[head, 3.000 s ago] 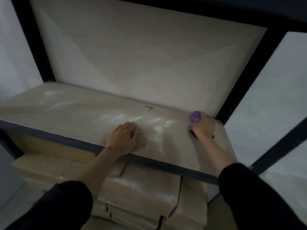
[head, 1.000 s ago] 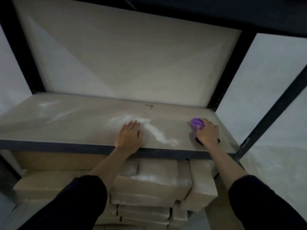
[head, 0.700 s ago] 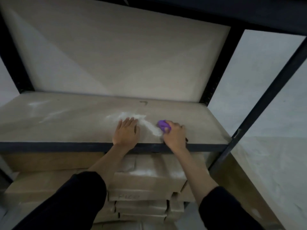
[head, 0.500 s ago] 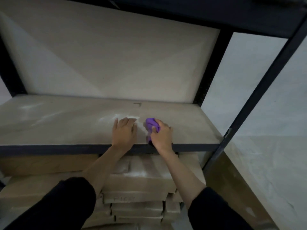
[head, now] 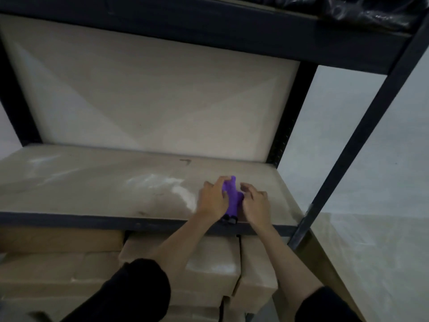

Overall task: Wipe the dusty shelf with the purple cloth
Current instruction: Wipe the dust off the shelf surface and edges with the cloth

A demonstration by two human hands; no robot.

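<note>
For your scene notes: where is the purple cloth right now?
In the head view, the purple cloth lies bunched near the shelf's front edge, right of centre, between the left hand and right hand.

Shelf (head: 92, 191) lies open; right post (head: 348, 147) crowds.

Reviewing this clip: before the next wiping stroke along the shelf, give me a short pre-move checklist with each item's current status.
1. Purple cloth in hand: ok, bunched between the left hand and right hand.
2. Cloth flat on the shelf: not ok, it stands crumpled up.
3. Dust left to wipe: ok, the white dust patch lies just left of the hands, with fainter streaks far left.
4. Path leftward free of objects: ok.
5. Firmness of the grip: cannot tell, fingers blurred.
6. Dark object at the shelf's edge under the cloth: cannot tell what it is.
</note>
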